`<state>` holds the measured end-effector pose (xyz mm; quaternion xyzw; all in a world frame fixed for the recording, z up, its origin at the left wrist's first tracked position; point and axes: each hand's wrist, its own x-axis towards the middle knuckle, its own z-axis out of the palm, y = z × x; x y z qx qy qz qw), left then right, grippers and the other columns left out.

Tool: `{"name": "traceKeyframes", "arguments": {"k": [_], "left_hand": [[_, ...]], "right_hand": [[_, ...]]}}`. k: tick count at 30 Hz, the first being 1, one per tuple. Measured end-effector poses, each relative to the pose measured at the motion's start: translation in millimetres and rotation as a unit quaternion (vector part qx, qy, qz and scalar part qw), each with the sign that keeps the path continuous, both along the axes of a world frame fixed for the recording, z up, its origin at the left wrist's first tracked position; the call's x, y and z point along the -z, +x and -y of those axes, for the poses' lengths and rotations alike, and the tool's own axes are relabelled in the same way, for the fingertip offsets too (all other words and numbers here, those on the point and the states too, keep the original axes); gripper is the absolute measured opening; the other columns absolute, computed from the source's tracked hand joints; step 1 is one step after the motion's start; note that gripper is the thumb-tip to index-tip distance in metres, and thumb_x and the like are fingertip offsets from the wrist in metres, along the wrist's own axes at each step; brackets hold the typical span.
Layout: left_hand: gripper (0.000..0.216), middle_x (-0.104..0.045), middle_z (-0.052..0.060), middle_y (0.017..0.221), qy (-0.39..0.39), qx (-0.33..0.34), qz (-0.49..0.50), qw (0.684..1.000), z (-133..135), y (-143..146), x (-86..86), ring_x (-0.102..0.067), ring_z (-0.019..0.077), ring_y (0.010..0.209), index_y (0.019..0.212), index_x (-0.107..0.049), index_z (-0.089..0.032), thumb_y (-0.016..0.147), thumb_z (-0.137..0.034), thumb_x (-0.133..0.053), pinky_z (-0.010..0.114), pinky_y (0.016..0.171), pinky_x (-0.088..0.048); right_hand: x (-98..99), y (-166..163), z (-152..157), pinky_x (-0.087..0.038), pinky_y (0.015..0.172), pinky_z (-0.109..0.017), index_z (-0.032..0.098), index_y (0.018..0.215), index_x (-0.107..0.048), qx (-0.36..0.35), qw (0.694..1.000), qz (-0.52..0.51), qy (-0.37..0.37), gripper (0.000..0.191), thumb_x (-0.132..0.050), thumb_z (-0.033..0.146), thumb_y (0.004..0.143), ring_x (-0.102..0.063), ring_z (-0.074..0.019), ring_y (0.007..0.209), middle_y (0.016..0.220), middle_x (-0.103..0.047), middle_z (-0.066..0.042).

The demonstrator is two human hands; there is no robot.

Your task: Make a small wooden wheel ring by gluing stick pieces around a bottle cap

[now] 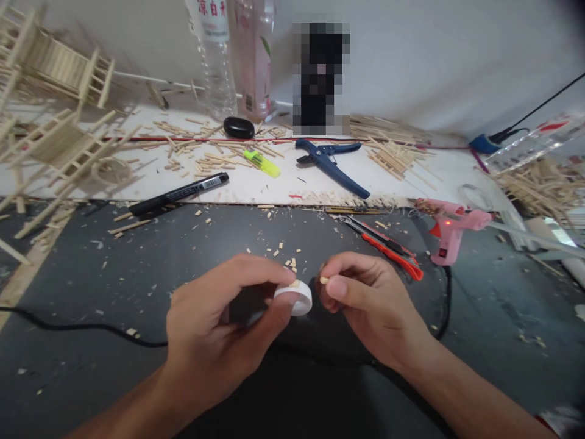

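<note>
Pinched between the thumb and fingers of my left hand (pixel 223 311) is a white plastic ring (pixel 303 299), perhaps a bottle cap, tilted so its hollow side shows. A small pale wood piece (pixel 295 283) sits on its rim under my index fingertip. Just to the right, my right hand (pixel 370 292) is closed, with a tiny wood piece (pixel 324 280) between thumb and index finger. The hands are apart, above the dark table. Several small wood chips (pixel 291 263) lie on the table just beyond the ring.
A pink glue gun (pixel 450 225) with its light on stands at right, beside a red utility knife (pixel 388 247). Behind lie blue cutters (pixel 331 164), a black marker (pixel 180 194) and a yellow-green highlighter (pixel 261 163). Stick-built models (pixel 59 67) stand at left; bottles (pixel 253 61) stand behind.
</note>
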<state>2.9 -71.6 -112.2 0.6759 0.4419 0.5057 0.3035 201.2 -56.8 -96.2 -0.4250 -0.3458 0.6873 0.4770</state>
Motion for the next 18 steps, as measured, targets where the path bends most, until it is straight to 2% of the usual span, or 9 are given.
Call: {"name": "traceKeyframes", "arguments": {"k": [3, 7, 11, 18], "left_hand": [[0.027, -0.077, -0.005, 0.092, -0.002, 0.002, 0.002, 1.0, 0.0, 1.6, 0.1, -0.074, 0.0139, 0.077, 0.105, -0.071, -0.034, 0.088, -0.015, -0.08, 0.028, 0.066, -0.057], [0.026, -0.078, -0.006, 0.093, -0.015, 0.007, 0.02, 1.0, 1.0, 3.4, 0.3, -0.073, 0.012, 0.073, 0.105, -0.072, -0.035, 0.088, -0.017, -0.08, 0.025, 0.063, -0.059], [0.027, -0.078, -0.006, 0.094, -0.024, 0.007, 0.027, 0.999, 1.0, 4.4, 0.1, -0.074, 0.0116, 0.075, 0.104, -0.073, -0.035, 0.087, -0.015, -0.08, 0.024, 0.064, -0.06], [0.029, -0.08, -0.007, 0.091, -0.021, 0.001, 0.023, 1.0, -0.8, 5.3, 1.1, -0.076, 0.0156, 0.072, 0.103, -0.075, -0.04, 0.084, -0.02, -0.082, 0.029, 0.06, -0.062]], "right_hand": [[-0.9, -2.3, 1.6, -0.046, 0.05, -0.022, 0.024, 0.072, -0.083, -0.009, 0.999, -0.016, -0.039, 0.017, -0.098, 0.029, 0.065, -0.056, -0.01, 0.053, 0.059, -0.068, 0.002], [0.7, -4.2, 3.5, -0.047, 0.053, -0.021, 0.025, 0.073, -0.083, -0.02, 0.997, -0.031, -0.072, 0.018, -0.098, 0.031, 0.065, -0.058, -0.01, 0.056, 0.061, -0.069, 0.002], [2.8, -5.3, 5.1, -0.045, 0.052, -0.021, 0.026, 0.072, -0.084, -0.027, 0.996, -0.032, -0.082, 0.017, -0.099, 0.031, 0.064, -0.057, -0.0094, 0.055, 0.062, -0.07, 0.002], [5.1, -4.7, 9.6, -0.044, 0.056, -0.02, 0.028, 0.076, -0.085, -0.028, 0.996, -0.044, -0.078, 0.013, -0.096, 0.026, 0.068, -0.057, -0.0085, 0.058, 0.065, -0.073, 0.002]]}}
